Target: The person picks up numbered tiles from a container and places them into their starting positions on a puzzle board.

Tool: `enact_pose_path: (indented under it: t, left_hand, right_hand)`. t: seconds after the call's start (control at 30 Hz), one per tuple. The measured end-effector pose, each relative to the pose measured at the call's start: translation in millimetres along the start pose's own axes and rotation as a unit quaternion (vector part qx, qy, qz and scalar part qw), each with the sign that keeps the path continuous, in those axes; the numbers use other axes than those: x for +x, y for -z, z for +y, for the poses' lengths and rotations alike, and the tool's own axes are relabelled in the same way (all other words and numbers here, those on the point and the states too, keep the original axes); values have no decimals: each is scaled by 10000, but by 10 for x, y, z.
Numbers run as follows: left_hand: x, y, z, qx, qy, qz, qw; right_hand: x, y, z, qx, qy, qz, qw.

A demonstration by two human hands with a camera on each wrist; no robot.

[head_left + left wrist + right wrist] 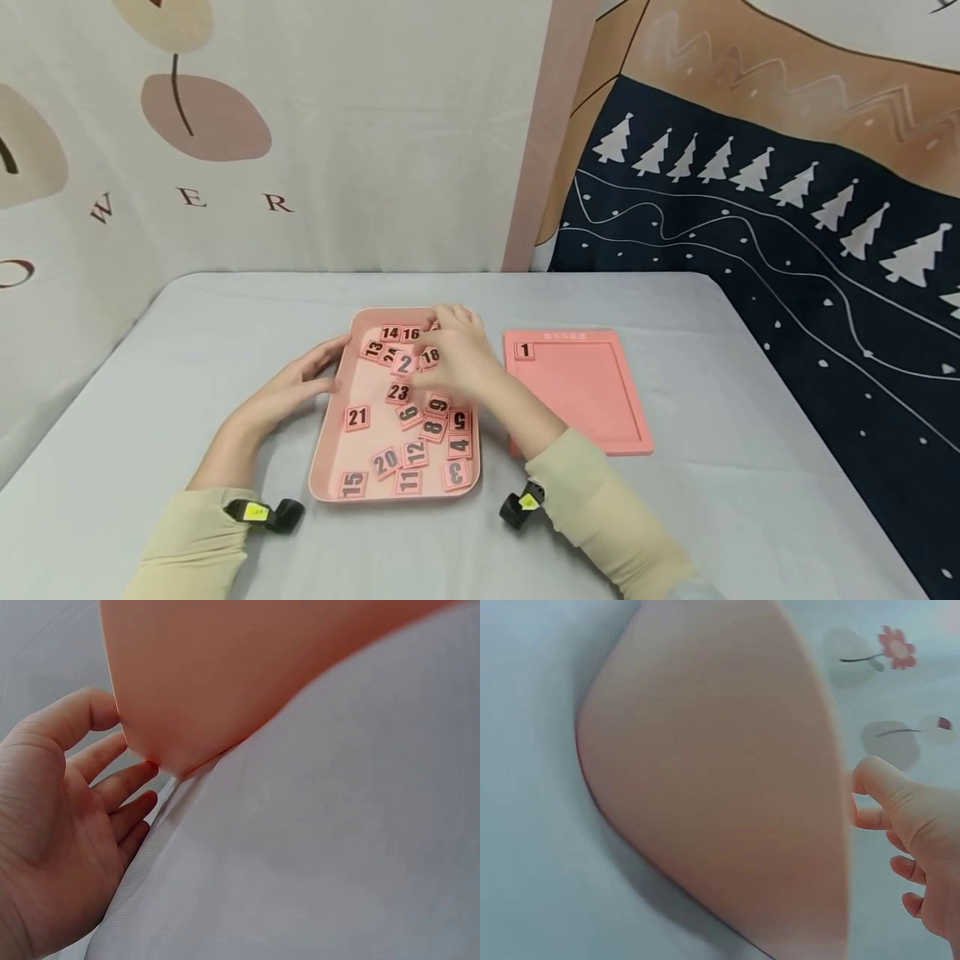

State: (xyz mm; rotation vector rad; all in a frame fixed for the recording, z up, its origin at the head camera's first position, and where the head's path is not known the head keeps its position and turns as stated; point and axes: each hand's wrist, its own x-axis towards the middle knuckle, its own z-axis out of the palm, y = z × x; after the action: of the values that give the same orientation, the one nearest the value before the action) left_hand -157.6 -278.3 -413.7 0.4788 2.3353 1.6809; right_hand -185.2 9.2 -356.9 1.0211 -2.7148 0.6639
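Many square number tiles lie in a pink tray (330,450). My right hand (461,354) is over its far part and pinches the number 2 tile (403,363) between thumb and fingers. In the right wrist view, a thin tile edge shows at the fingertips, with the tray wall (720,787) hiding much of the space. Under and around that hand are the 18 tile (430,358) and the 23 tile (398,392). My left hand (288,387) rests its fingertips against the tray's left outer side, fingers loosely extended.
Right of the tray lies a flat pink number board (577,400) with a raised frame. The number 1 tile (524,351) sits in its far left corner. A pale cloth (712,508) covers the table, and printed curtains (390,167) hang behind it.
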Motion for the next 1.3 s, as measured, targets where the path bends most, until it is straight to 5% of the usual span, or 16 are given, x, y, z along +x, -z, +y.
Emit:
enact_pose_path:
  t: [0.57,1.3]
  left_hand:
    - [14,3,-12,57,69,25,10000]
    - [5,1,-21,71,56,40,10000]
  right_hand:
    - [-483,368,624,166,217,841,9961]
    - [-796,621,1523,89,-317,283,9991]
